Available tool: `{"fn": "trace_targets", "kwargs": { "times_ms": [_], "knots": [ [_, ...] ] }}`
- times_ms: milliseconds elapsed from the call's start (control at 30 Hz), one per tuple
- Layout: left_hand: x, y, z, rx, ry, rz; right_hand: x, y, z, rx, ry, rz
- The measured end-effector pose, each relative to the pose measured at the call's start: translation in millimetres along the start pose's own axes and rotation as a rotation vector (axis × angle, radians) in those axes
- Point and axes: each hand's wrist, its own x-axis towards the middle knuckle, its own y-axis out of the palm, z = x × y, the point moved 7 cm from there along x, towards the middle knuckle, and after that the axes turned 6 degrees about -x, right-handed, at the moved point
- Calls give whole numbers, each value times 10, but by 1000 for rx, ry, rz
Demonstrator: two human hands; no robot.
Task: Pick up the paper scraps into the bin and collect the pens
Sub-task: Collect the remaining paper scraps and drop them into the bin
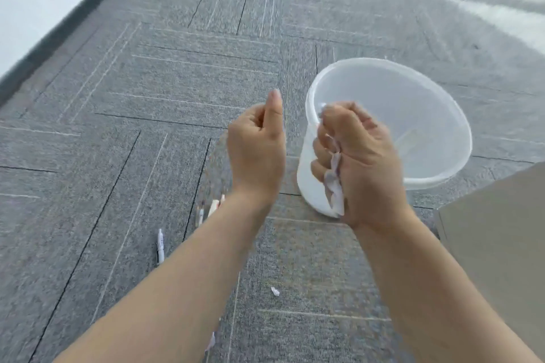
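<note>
The right hand (356, 162) clutched paper scraps (334, 183) at the bin's (436, 115) nine o'clock rim, while the left hand (256, 150), fisted on nothing visible, hung beside it above pens (160, 246) on the floor (147, 82).

Right hand (358, 162) clutching paper scraps (334, 183) beside bin (389, 121), left hand (256, 147) seemingly empty, pens (160, 246) on carpet (147, 97)

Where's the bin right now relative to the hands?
In the head view the translucent white plastic bin stands on the grey carpet right of centre, directly behind the right hand, which grips crumpled paper scraps at its near rim.
</note>
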Motion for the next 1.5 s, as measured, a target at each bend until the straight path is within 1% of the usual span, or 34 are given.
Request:
{"fn": "trace_targets", "kwargs": {
  "times_ms": [67, 133, 200, 233, 267, 300, 333, 367, 433, 533, 567, 600, 667, 733, 800, 867, 933, 1000, 1067, 1133, 1267, 1367, 1500],
  "knots": [
    [166, 428, -257, 24, 89, 62, 207, -298, 471, -154, -182, -181],
    [292, 872, -309, 108, 116, 146, 393, -674, 730, -356, -258, -385],
    [375, 1308, -127, 278, 13, 304, 572, -1064, 754, -584, -201, -538],
    [392, 1474, 18, 393, -71, 394, 650, -1227, 708, -681, -137, -565],
    [394, 1600, 154, 512, -142, 483, 707, -1353, 656, -758, -63, -562],
    [397, 1677, 242, 579, -181, 544, 751, -1464, 597, -833, 3, -546],
    [406, 1716, 276, 618, -186, 570, 764, -1544, 563, -909, 56, -527],
    [411, 1716, 276, 617, -178, 571, 761, -1608, 551, -962, 76, -523],
    [429, 1652, 210, 580, -108, 539, 707, -1634, 589, -973, 10, -544],
    [383, 1339, -58, 455, 108, 384, 548, -1356, 734, -908, -240, -564],
    [342, 1181, -138, 393, 164, 327, 491, -1214, 749, -886, -311, -544],
    [301, 1003, -175, 332, 184, 274, 422, -1045, 739, -867, -357, -498],
    [191, 601, -120, 254, 173, 189, 302, -696, 606, -832, -392, -341],
    [31, 145, 94, 263, 146, 110, 175, -395, 315, -825, -367, -171],
    [-200, -318, 427, 384, 122, 86, 57, -192, -161, -860, -290, -26],
    [-524, -699, 848, 600, 62, 196, -71, -111, -745, -981, -175, 105],
    [-922, -1009, 1260, 835, 10, 400, -196, -188, -1392, -1263, -32, 264],
    [-1323, -1261, 1577, 1012, -60, 633, -362, -408, -1945, -1564, 144, 446],
    [-1647, -1505, 1811, 1193, -147, 822, -538, -622, -2278, -1736, 268, 583],
    [-1822, -1678, 1914, 1260, -208, 892, -648, -731, -2428, -1797, 310, 628],
    [-1955, -1742, 1981, 1205, -155, 889, -714, -737, -2537, -1804, 295, 625],
    [-1993, -1730, 1993, 1187, -116, 848, -778, -702, -2576, -1793, 243, 620],
    [-1954, -1754, 1955, 1114, -155, 720, -833, -661, -2598, -1816, 228, 644]
  ]
}}
